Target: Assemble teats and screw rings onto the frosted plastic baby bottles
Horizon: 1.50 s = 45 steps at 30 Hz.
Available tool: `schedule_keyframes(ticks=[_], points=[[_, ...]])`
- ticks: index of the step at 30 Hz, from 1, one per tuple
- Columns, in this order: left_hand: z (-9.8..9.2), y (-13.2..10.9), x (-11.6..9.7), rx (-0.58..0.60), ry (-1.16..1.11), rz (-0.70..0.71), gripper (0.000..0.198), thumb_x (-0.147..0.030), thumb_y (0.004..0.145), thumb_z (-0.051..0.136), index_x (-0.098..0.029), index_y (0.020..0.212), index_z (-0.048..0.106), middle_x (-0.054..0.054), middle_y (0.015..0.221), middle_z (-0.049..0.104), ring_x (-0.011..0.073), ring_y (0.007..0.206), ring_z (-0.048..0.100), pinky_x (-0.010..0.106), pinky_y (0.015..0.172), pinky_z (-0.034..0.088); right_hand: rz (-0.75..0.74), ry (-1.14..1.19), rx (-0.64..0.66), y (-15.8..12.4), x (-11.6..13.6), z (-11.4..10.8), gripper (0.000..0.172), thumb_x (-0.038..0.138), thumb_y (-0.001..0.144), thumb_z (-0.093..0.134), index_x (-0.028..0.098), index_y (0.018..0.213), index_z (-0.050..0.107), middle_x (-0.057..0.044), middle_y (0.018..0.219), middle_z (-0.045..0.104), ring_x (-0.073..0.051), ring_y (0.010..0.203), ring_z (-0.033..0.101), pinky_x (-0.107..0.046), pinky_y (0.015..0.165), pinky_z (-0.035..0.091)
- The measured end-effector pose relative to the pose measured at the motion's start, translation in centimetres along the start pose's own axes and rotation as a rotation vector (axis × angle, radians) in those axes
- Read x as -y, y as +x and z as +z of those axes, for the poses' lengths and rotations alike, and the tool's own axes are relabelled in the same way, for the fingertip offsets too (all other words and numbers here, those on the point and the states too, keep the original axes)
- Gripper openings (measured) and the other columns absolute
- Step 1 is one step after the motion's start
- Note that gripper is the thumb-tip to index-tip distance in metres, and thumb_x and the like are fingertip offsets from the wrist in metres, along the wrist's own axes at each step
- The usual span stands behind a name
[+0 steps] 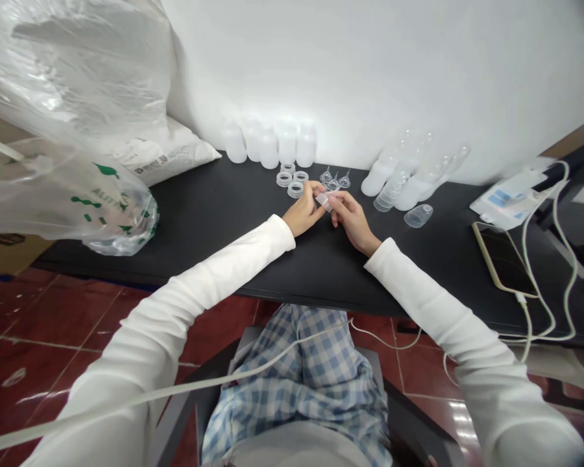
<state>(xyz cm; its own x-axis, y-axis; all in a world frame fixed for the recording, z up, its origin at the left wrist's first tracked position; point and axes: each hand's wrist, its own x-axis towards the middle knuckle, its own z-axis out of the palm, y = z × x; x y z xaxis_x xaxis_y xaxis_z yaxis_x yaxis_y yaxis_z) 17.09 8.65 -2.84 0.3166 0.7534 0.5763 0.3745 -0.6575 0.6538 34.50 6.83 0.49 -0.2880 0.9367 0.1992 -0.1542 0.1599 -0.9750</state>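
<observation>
Between my two hands, above the black table (214, 214), is a translucent plastic screw ring (324, 202). My left hand (302, 213) grips it from the left, with the fingers closed on its edge. My right hand (350, 218) pinches it from the right; a small clear tip shows by the fingers, but its fit in the ring cannot be made out. Just beyond my hands lie several more screw rings (296, 189) and several clear pointed teats (344, 181). To the right of my right hand, a clear domed cap (418, 216) lies on its side.
Several white bottles (268, 148) stand against the wall. Several capped bottles (377, 172) lean at the right, near a phone (505, 259) with a cable. Plastic bags (111, 201) fill the left end. A white cord (185, 387) crosses over my lap.
</observation>
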Motion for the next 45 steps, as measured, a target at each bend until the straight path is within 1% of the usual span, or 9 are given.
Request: schedule_keyframes(ticks=[5, 9, 15, 18, 21, 26, 30, 38, 45], points=[[-0.4, -0.2, -0.8, 0.059, 0.090, -0.027, 0.056, -0.012, 0.084, 0.056, -0.022, 0.135, 0.035, 0.011, 0.122, 0.057, 0.0130, 0.074, 0.060, 0.035, 0.075, 0.056, 0.008, 0.027, -0.071, 0.0, 0.1, 0.1, 0.050, 0.061, 0.071, 0.086, 0.024, 0.097, 0.065, 0.009, 0.068, 0.048, -0.004, 0.052, 0.044, -0.019, 0.044, 0.038], [-1.8, 0.7, 0.0, -0.109, 0.213, -0.011, 0.057, -0.013, 0.082, 0.055, -0.020, 0.136, 0.039, 0.014, 0.128, 0.057, 0.0225, 0.101, 0.064, 0.046, 0.096, 0.055, 0.040, 0.085, -0.107, 0.0, 0.4, 0.2, 0.050, 0.056, 0.066, 0.090, 0.024, 0.087, 0.058, 0.009, 0.071, 0.050, -0.004, 0.053, 0.043, -0.018, 0.045, 0.038], [-8.7, 2.3, 3.8, -0.558, 0.395, -0.128, 0.068, -0.021, 0.083, 0.063, -0.015, 0.144, 0.035, 0.020, 0.158, 0.039, 0.0300, 0.155, 0.028, 0.053, 0.131, 0.021, 0.049, 0.085, -0.114, 0.0, 0.3, 0.2, 0.052, 0.055, 0.067, 0.090, 0.023, 0.080, 0.051, 0.008, 0.069, 0.049, -0.004, 0.053, 0.041, -0.019, 0.046, 0.036], [-12.3, 2.1, 6.0, -0.649, 0.342, -0.209, 0.073, -0.034, 0.087, 0.066, -0.016, 0.150, 0.035, 0.017, 0.167, 0.030, 0.0287, 0.164, -0.001, 0.059, 0.131, -0.001, 0.056, 0.081, -0.111, 0.0, 0.2, 0.2, 0.052, 0.057, 0.067, 0.089, 0.023, 0.080, 0.051, 0.008, 0.070, 0.051, -0.004, 0.053, 0.042, -0.019, 0.046, 0.036], [-14.3, 1.7, 7.7, -0.674, 0.349, -0.260, 0.079, -0.048, 0.085, 0.068, -0.016, 0.151, 0.037, 0.015, 0.165, 0.035, 0.0249, 0.164, -0.011, 0.057, 0.130, -0.006, 0.051, 0.070, -0.108, 0.0, 0.2, 0.2, 0.052, 0.057, 0.067, 0.089, 0.023, 0.080, 0.052, 0.008, 0.069, 0.050, -0.004, 0.053, 0.042, -0.019, 0.045, 0.036], [-14.9, 1.6, 9.5, -0.602, 0.346, -0.391, 0.110, -0.058, 0.075, 0.078, -0.007, 0.156, 0.023, 0.021, 0.170, 0.019, 0.0292, 0.163, 0.006, 0.054, 0.132, 0.009, 0.062, 0.061, -0.106, 0.1, 0.1, 0.1, 0.050, 0.056, 0.069, 0.088, 0.023, 0.083, 0.053, 0.009, 0.068, 0.049, -0.004, 0.052, 0.040, -0.020, 0.046, 0.036], [-14.9, 2.1, 10.7, -0.471, 0.295, -0.508, 0.081, -0.048, 0.086, 0.076, -0.014, 0.147, 0.034, 0.017, 0.154, 0.042, 0.0275, 0.163, 0.005, 0.057, 0.128, 0.015, 0.069, 0.052, -0.098, 0.0, 0.1, 0.0, 0.046, 0.052, 0.074, 0.086, 0.024, 0.083, 0.051, 0.009, 0.067, 0.047, -0.005, 0.053, 0.041, -0.020, 0.047, 0.037], [-15.1, 3.4, 10.8, -0.731, 0.348, -0.820, 0.032, -0.014, 0.087, 0.069, -0.015, 0.109, 0.045, 0.023, 0.139, 0.050, 0.0308, 0.143, 0.047, 0.047, 0.128, 0.029, 0.073, 0.056, -0.107, 0.1, 0.2, 0.0, 0.043, 0.045, 0.080, 0.084, 0.024, 0.082, 0.046, 0.009, 0.066, 0.045, -0.005, 0.052, 0.042, -0.018, 0.046, 0.037], [-15.3, 3.2, 11.1, -0.801, 0.298, -0.786, 0.041, -0.014, 0.082, 0.073, -0.024, 0.093, 0.035, 0.018, 0.126, 0.056, 0.0316, 0.136, 0.053, 0.050, 0.126, 0.032, 0.103, 0.095, -0.104, 0.6, 0.2, -0.5, 0.042, 0.050, 0.079, 0.082, 0.023, 0.080, 0.050, 0.008, 0.071, 0.049, -0.004, 0.053, 0.044, -0.018, 0.047, 0.038]])
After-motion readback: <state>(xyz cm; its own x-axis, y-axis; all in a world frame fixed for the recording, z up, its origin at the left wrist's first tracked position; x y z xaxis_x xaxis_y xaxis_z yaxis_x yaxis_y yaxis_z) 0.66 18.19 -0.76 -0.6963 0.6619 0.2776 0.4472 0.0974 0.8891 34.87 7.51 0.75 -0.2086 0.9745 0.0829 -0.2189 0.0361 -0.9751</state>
